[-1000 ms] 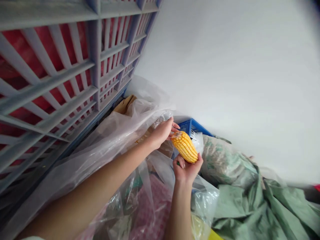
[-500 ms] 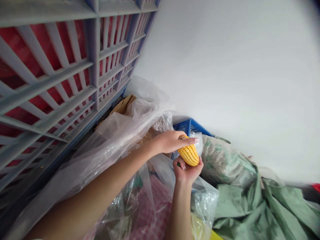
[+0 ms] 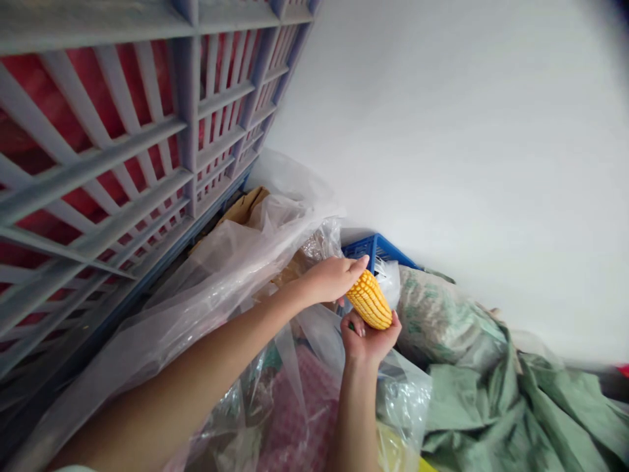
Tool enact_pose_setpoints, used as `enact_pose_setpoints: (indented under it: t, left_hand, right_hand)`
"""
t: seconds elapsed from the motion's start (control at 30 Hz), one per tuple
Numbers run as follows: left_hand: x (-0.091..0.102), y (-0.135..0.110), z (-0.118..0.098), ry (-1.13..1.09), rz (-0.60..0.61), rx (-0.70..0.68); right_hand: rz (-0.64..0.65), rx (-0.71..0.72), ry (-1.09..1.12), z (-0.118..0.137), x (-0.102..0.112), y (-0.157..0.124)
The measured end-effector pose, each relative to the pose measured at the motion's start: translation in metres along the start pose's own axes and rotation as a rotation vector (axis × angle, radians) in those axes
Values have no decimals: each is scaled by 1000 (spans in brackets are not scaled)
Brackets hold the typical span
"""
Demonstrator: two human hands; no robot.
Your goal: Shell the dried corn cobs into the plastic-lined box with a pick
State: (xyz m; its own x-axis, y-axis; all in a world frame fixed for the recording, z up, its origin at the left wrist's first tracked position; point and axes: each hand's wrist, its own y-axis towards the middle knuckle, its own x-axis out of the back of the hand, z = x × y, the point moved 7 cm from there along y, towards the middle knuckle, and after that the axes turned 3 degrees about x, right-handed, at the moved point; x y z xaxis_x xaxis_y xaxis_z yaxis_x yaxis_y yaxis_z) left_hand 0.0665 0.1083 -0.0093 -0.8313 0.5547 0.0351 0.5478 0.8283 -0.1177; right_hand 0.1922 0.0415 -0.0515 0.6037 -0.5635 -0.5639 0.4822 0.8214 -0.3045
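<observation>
Between my two hands is a yellow ear of corn, tilted, with rows of kernels facing me. My right hand is closed round its lower end, fingers curled; a small dark green bit shows at those fingers, too small to name. At the upper end, my left hand grips with its thumb along the top edge, most of its fingers hidden behind. Loose clear plastic sheeting lies under and beside my left forearm. Below the hands, a pink checked item shows through the plastic.
Grey slatted crates with red contents rise on the left. A white wall stands ahead. Near it are a blue crate, a stuffed woven sack and crumpled green cloth-like sheeting. Brown cardboard lies by the crates.
My left thumb has moved from across the corn's face up to its upper end, uncovering more kernels. My right hand keeps its grip, nearly still.
</observation>
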Motion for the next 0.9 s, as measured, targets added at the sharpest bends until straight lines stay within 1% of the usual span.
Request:
enact_pose_setpoints:
  t: [0.2,0.33,0.4,0.47,0.6,0.8,0.9]
  left_hand:
    - [-1,2,3,-65,55,30]
    - [-3,1,-1,-88,113,9]
    - [-4,0,-4,-62,128,-8]
    - [-4,-1,-5,18,105,-30]
    - [-1,-1,-8,181,5,-92]
    - [-5,1,-7,160,3,-119]
    - [-6,2,-6,146,19,-98]
  right_hand:
    - [-58,26,41,3,1,-3]
    - [15,16,0,2,-1,-1]
    - [26,-16,-2,-2,-2,0]
    - [-6,-47,28,-5,-1,0]
    - [-36,-70,56,-6,-2,-1]
    - [-30,-52,34,-2,-3,-3]
    - [-73,-54,48,-1,-2,-5]
